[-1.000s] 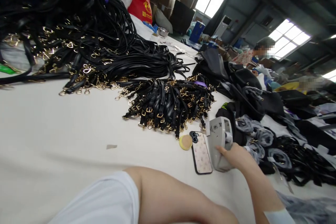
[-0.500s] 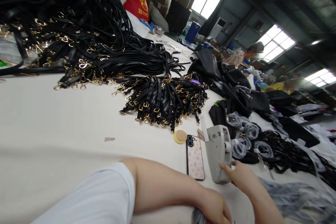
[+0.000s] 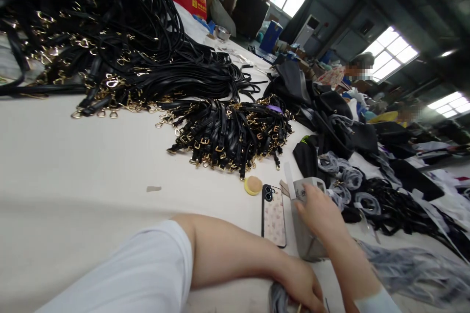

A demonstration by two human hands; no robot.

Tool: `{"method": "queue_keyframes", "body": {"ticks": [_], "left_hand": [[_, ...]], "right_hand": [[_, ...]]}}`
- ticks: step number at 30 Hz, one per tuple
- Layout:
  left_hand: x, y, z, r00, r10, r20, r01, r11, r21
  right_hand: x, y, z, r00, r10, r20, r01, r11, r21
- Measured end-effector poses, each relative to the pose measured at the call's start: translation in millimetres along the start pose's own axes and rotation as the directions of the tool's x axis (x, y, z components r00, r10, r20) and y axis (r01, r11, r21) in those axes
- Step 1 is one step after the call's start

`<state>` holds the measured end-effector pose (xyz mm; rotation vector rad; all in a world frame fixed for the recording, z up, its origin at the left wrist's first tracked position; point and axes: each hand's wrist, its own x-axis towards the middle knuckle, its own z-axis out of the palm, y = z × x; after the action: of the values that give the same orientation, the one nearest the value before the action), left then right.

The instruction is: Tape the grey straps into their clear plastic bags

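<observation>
L hand [image 3: 303, 286] grips plastic-wrapped bundle [image 3: 278, 299], gold bit [image 3: 299, 308] showing; R hand [image 3: 321, 210] on tape dispenser [image 3: 307, 242], can't tell if closed

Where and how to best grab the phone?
Pinch the phone by its long edges near mid-length, probably from above and the left: it lies flat, back up. The grey dispenser stands close on its right, and the left forearm is at its near end.
</observation>
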<state>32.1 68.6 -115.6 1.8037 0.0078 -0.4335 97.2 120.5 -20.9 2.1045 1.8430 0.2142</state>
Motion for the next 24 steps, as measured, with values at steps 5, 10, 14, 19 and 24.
{"method": "queue_keyframes", "body": {"ticks": [5,10,14,19,24], "left_hand": [[2,2,-5,0.998,-0.008,0.055,0.008,1.000,-0.001],[0,2,-7,0.996,0.002,0.084,-0.002,1.000,-0.001],[1,0,-6,0.997,0.023,0.068,-0.022,1.000,-0.006],[9,-3,-4,0.997,0.014,0.071,-0.013,1.000,-0.022],[14,-6,-3,0.998,0.011,0.062,-0.009,1.000,-0.025]], "right_hand": [[48,-34,17,0.988,-0.050,0.143,0.053,0.998,-0.019],[64,-35,27,0.977,-0.053,0.205,0.067,0.996,-0.058],[64,-36,26,0.981,-0.042,0.187,0.058,0.995,-0.079],[69,-37,26,0.992,0.006,0.124,0.004,0.997,-0.080],[78,-21,11,0.997,0.077,-0.023,-0.077,0.997,-0.007]]}}
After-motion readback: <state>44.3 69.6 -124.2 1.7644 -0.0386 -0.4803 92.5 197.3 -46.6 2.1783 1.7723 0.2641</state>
